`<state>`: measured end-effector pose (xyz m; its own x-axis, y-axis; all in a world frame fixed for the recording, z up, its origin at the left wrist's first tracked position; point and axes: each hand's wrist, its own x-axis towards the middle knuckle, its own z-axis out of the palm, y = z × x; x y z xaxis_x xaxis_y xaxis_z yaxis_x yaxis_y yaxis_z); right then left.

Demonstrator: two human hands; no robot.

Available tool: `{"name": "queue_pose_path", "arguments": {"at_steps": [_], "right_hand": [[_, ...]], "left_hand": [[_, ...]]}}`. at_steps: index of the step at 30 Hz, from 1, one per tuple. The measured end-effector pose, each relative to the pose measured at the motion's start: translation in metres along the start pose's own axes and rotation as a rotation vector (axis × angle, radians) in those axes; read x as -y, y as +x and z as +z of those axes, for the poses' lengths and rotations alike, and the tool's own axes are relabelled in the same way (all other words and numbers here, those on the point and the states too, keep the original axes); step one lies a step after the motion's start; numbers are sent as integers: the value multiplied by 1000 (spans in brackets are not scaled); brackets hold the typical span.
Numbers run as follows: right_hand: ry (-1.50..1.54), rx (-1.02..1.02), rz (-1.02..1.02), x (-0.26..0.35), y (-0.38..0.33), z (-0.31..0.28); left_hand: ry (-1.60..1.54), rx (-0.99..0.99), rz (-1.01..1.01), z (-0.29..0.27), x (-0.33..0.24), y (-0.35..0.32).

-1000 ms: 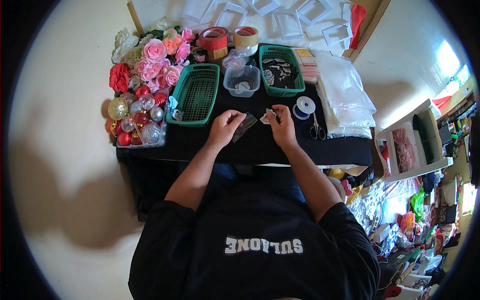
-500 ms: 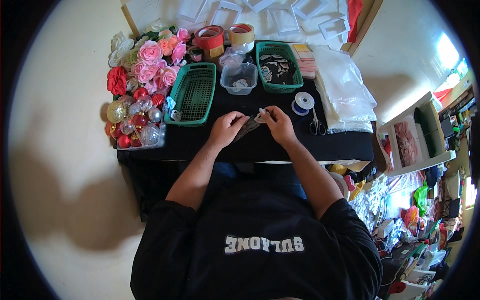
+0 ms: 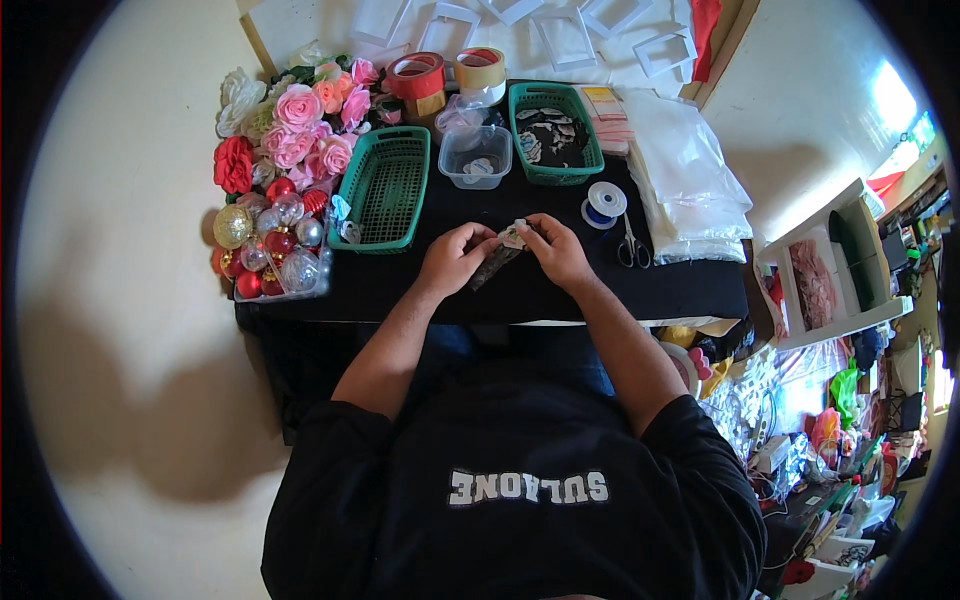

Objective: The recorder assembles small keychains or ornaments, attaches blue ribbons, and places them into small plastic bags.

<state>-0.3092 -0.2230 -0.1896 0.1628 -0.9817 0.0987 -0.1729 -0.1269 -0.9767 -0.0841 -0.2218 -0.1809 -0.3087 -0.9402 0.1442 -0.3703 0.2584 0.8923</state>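
Just above the table's front edge, both my hands are closed on small things and almost meet. My left hand (image 3: 457,257) pinches a small dark, see-through piece (image 3: 488,269), like a little bag or strip, which hangs down slantwise between the hands. My right hand (image 3: 557,252) grips a small pale patterned piece (image 3: 513,236) between thumb and fingers. That pale piece sits at the dark piece's upper end; whether it is inside or only against it, I cannot tell. My fingertips partly cover both.
Beyond my hands stand a green basket (image 3: 424,170), a clear tub (image 3: 475,185) and a second green basket (image 3: 597,165) with patterned pieces. A spool (image 3: 604,204), scissors (image 3: 632,247) and plastic bags (image 3: 690,190) lie rightward. Baubles (image 3: 277,243) and artificial flowers (image 3: 300,145) fill the left.
My right hand has come slightly closer to my left. The pale piece now sits at the top of the dark piece, which shows more clearly and hangs more steeply.
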Motion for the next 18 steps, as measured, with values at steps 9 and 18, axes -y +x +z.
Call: {"name": "queue_pose_path", "arguments": {"at_steps": [9, 18], "right_hand": [[9, 89, 30, 0, -2, -4], [27, 80, -30, -1, 0, 1]], "left_hand": [[3, 4, -6, -2, -4, -1], [-148, 27, 4, -2, 0, 0]]}}
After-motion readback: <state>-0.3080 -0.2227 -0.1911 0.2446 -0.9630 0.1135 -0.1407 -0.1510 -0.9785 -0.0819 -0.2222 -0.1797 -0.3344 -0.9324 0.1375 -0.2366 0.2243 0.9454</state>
